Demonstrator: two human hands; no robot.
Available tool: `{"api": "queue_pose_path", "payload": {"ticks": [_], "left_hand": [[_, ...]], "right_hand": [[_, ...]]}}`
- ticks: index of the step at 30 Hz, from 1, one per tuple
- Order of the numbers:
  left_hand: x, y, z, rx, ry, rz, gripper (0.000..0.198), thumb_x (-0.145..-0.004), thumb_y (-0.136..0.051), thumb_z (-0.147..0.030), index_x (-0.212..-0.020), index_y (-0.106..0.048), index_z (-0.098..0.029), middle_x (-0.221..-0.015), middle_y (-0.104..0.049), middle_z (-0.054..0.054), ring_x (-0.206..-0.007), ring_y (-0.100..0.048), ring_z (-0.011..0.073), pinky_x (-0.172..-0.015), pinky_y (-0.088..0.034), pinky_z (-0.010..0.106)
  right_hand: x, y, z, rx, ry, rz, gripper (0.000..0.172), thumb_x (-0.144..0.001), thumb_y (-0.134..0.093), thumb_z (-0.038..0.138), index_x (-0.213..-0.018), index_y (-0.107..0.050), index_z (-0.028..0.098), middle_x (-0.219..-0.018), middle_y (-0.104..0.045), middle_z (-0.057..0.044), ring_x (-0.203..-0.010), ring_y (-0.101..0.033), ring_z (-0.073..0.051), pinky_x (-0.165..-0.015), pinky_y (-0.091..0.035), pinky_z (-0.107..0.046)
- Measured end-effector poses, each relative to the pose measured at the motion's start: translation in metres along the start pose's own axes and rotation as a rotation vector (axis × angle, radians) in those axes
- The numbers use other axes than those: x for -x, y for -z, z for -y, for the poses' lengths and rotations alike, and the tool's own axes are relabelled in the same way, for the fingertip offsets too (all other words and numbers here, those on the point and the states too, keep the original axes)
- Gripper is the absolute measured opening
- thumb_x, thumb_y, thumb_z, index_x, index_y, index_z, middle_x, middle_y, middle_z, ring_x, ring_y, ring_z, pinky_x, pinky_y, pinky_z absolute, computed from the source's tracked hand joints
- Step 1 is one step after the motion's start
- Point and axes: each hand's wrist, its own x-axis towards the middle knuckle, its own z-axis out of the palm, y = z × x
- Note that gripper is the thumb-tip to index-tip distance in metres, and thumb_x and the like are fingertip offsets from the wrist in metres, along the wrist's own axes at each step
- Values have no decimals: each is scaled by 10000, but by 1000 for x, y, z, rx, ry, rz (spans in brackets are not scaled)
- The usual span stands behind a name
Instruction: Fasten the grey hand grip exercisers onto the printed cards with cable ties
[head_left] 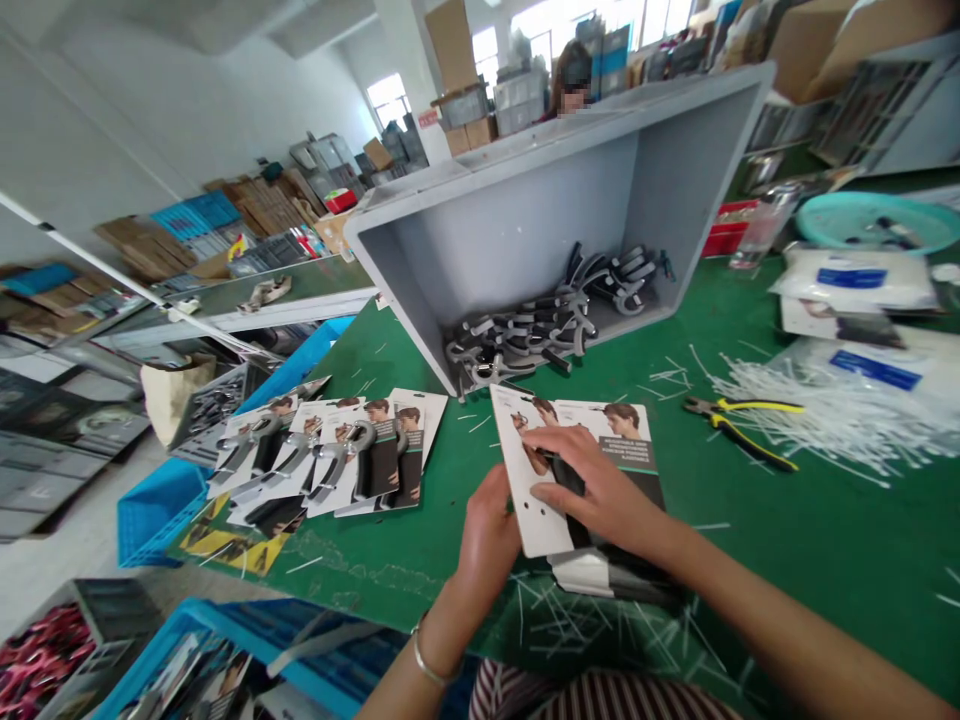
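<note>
My left hand (489, 530) grips the left edge of a printed backing card (555, 535), its fingers hidden behind it. The card is tilted up over a stack of similar cards (589, 575) and has small holes near its lower left. My right hand (596, 485) lies over the card's face, thumb and forefinger apart, their tips touching it; I make out nothing between them. On the left, several cards with grey-and-black hand grips (341, 460) lie overlapping. Beyond the cards, a grey bin (495, 215) on its side holds loose hand grips (525, 330).
To the right lie yellow-and-black pliers (739, 425) and a heap of white cable ties (817, 420), beside plastic packs (862, 280) and a turquoise basin (874, 220). Blue crates (247, 640) stand below the green table's (825, 560) left edge. A person (571, 80) is behind the bin.
</note>
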Motion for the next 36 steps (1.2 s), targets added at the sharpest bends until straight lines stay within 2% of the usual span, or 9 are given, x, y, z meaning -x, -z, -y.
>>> {"api": "queue_pose_path", "payload": {"ticks": [2,8,12,16,22,24,28,34,36], "left_hand": [[0,-3,2,19,71,-50,238,-861,-605,-157,-1072,-703,-205,-1000,-697,56,-913,-638,200,-821,-489,292],[3,-15,13,228,202,-75,235,-803,-659,-159,-1018,-728,-224,-1077,-702,34,-952,-641,196,-845,-490,287],[3,-26,18,264,281,-112,182,-763,-626,-126,-910,-721,-176,-899,-714,31,-895,-639,209,-789,-500,298],[-1,-33,20,269,302,-99,176,-760,-586,-125,-875,-715,-155,-862,-714,50,-854,-632,214,-756,-501,306],[-2,-37,9,162,247,-85,115,-775,-618,-158,-846,-707,-163,-860,-714,49,-804,-637,203,-750,-507,302],[-4,-39,11,144,262,-99,123,-774,-618,-152,-860,-705,-166,-860,-714,49,-804,-640,208,-754,-511,313],[-8,-40,17,149,318,-99,103,-757,-590,-130,-735,-687,-159,-702,-689,35,-652,-621,194,-670,-510,310],[-2,-27,-6,150,366,-152,130,-772,-616,-211,-851,-709,-164,-864,-725,47,-774,-631,204,-709,-500,286],[0,-24,-11,166,405,-158,163,-765,-607,-218,-873,-718,-167,-860,-725,40,-763,-623,198,-690,-493,272]], "right_hand": [[-1,1,-4,-41,-13,36,443,-937,-604,326,-1365,-495,294,-1384,-533,-62,-1306,-431,-256,-1115,-338,-474],[13,-6,-18,-122,-82,-17,343,-944,-593,327,-1283,-584,269,-1354,-558,-76,-1292,-461,-250,-1114,-344,-457],[19,-11,-22,-76,-85,-56,291,-945,-583,297,-1233,-617,269,-1288,-604,-73,-1238,-507,-251,-1094,-362,-480],[19,-12,-28,-48,-109,-144,257,-950,-560,262,-1196,-635,266,-1216,-631,-82,-1176,-549,-256,-1051,-401,-499],[17,-3,-31,-212,-171,-186,166,-971,-531,251,-989,-695,261,-1079,-657,-51,-1075,-595,-218,-988,-453,-412],[17,-1,-30,-245,-161,-178,168,-967,-531,232,-1025,-686,263,-1083,-654,-50,-1076,-592,-217,-995,-448,-408],[17,-5,-30,-278,-198,-124,242,-938,-571,222,-1169,-631,264,-1152,-617,-59,-1051,-592,-214,-951,-475,-386],[16,-10,-32,-334,-287,-169,173,-941,-572,252,-1108,-621,251,-1056,-619,-43,-869,-609,-178,-820,-505,-329],[15,-9,-32,-329,-283,-165,147,-944,-562,248,-1076,-626,245,-1043,-626,-48,-881,-608,-186,-818,-504,-335]]}}
